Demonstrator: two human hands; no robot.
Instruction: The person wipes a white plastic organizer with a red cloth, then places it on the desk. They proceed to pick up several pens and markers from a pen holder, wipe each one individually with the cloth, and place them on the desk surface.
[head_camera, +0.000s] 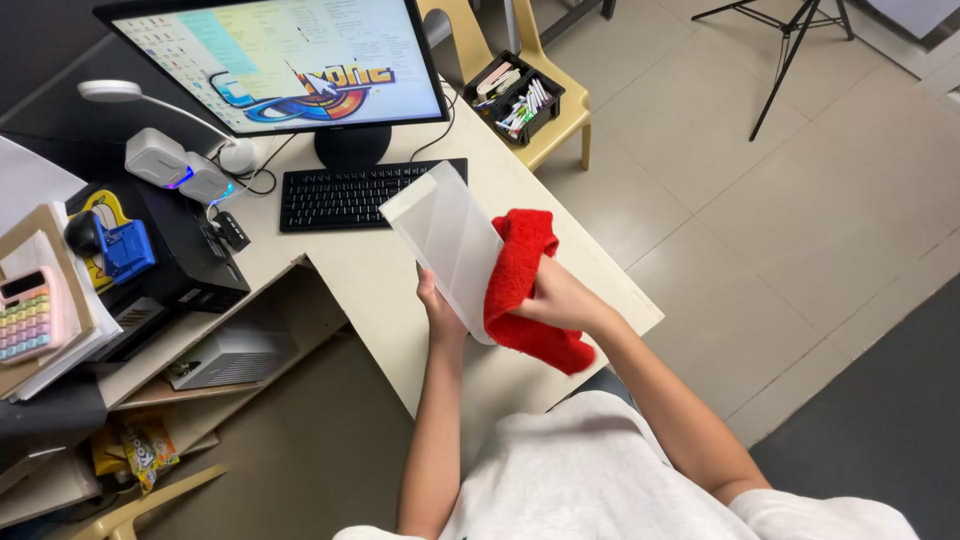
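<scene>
Clear plastic sheet (445, 235), left fingers (432, 300) gripping its lower edge, right fingers (535, 290) pressing red cloth (520, 290) against it

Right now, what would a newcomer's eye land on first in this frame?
The bright red cloth at centre, pressed by the right hand against a pale translucent panel that the left hand holds from below. Behind them, a lit monitor and black keyboard sit on the cream desk.

The red cloth (520, 290) hides most of the right hand (556, 298); the left hand (440, 312) sits largely behind the white panel (446, 240).
</scene>
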